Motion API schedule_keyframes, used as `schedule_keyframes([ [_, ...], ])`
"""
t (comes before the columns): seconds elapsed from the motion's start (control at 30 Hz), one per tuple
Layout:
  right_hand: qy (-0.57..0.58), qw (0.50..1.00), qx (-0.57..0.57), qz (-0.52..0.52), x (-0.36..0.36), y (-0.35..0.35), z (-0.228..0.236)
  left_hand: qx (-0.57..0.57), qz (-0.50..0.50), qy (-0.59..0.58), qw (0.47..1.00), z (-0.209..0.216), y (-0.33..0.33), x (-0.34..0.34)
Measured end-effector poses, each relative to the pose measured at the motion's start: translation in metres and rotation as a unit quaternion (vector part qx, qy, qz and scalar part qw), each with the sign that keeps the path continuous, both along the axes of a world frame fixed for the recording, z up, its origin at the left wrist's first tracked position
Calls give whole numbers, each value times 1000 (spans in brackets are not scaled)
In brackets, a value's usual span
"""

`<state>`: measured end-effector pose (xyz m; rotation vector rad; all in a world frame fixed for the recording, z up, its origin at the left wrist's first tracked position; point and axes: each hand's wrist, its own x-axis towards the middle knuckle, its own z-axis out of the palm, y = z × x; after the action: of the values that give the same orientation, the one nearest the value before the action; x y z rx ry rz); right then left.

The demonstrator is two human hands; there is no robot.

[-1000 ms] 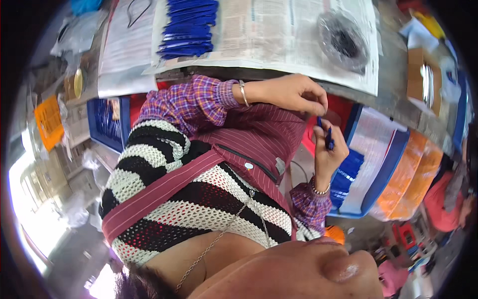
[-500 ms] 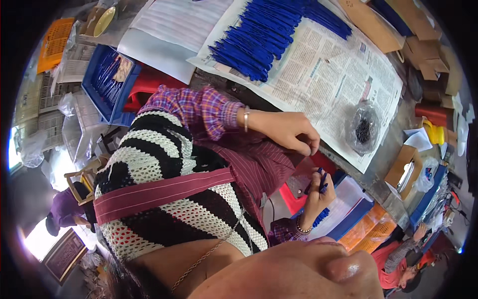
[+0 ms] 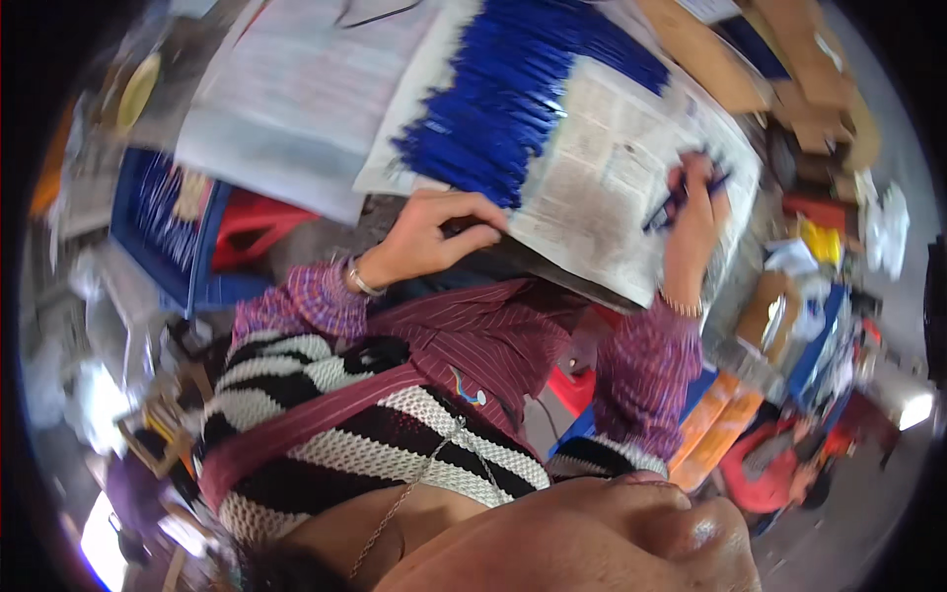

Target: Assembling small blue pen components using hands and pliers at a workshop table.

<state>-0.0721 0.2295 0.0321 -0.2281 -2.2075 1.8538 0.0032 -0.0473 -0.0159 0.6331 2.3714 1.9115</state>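
On the newspaper, many slim dark blue pieces lie side by side in dense rows; motion blur hides their exact kind. My left hand, with a bangle at the wrist, is by the rows' near end at the paper's edge. Its thumb and forefinger curl close together, and I cannot make out whether anything is between them. My right hand, with a beaded bracelet, is over the right part of the newspaper. Its fingers are closed around a few slim dark blue pieces. Small dark bits show blurred beside its fingertips.
White sheets cover the table's left part. A blue crate of slim blue pieces stands at left beside a red stool. Cardboard lies far right. An open carton stands at right; another person is at lower right.
My right hand has risen from beside my lap to over the newspaper, still holding blue pieces. My left hand has moved left to the near end of the blue rows. The view has shifted.
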Motion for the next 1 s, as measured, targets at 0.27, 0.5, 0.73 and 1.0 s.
schedule_keyframes([
  [0.27,119,977,-163,-70,-71,-7,-15,-43,-22,119,992,-1,18,10],
  [0.5,139,943,-265,-148,-101,-10,-14,-26,-59,75,995,5,15,8],
  [0.73,166,894,-380,-169,-137,-28,-18,-23,-65,65,995,13,13,8],
  [1.0,197,905,-352,-131,-134,-36,-26,-32,-71,67,995,9,16,7],
])
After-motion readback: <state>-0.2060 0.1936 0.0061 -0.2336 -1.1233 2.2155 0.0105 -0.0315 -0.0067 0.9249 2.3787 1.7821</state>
